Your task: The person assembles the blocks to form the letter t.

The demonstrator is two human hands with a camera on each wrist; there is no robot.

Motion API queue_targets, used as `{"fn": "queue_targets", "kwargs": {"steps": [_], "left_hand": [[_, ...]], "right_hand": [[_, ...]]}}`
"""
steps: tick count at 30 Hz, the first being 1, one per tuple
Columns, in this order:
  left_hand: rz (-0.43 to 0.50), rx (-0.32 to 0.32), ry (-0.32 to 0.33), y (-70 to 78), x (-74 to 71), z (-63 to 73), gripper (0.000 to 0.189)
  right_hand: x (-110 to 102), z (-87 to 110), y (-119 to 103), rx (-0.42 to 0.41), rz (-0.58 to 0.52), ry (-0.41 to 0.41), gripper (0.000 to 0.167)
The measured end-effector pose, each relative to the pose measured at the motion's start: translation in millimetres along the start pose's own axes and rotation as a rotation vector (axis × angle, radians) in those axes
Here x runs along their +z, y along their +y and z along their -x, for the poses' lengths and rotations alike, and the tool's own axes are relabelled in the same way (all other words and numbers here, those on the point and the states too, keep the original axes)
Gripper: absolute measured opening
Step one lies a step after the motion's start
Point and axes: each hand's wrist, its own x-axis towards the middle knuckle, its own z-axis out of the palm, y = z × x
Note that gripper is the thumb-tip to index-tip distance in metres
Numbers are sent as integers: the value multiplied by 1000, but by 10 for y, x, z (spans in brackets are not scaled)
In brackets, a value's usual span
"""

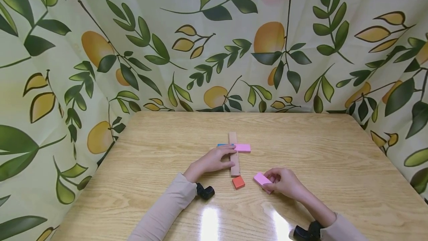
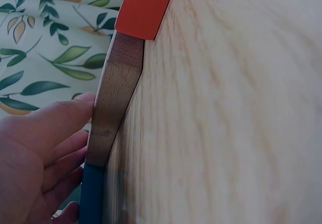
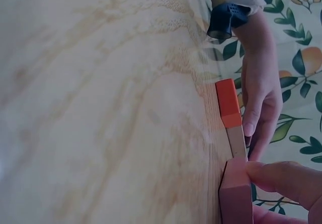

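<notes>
My right hand (image 1: 284, 184) pinches a pink block (image 1: 262, 182) at the front right of the arrangement, thumb on its near side. In the right wrist view that block (image 3: 236, 194) lies low against the tabletop. My left hand (image 1: 214, 159) reaches over the near plain wooden block (image 1: 235, 166), its thumb (image 2: 75, 112) right at that block's edge and its fingers loosely extended. Across the far end lie another pink block (image 1: 243, 148) and a blue block (image 1: 221, 145), partly hidden by the fingers. A small orange-red block (image 1: 238, 182) sits at the near end of the wooden one.
A second plain wooden block (image 1: 232, 137) points toward the back of the wood-grain table (image 1: 174, 129). Black wrist cameras (image 1: 205, 192) hang under both wrists near the surface. A leaf-and-fruit patterned cloth (image 1: 234, 66) hangs behind and at the sides.
</notes>
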Motion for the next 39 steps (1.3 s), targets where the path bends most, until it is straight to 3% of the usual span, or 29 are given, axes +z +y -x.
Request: {"fn": "queue_targets", "kwargs": {"steps": [39], "left_hand": [[14,-2,-3,-1,7,-5,47]], "right_hand": [[-7,-31,83,-193,22,-63,28]]}}
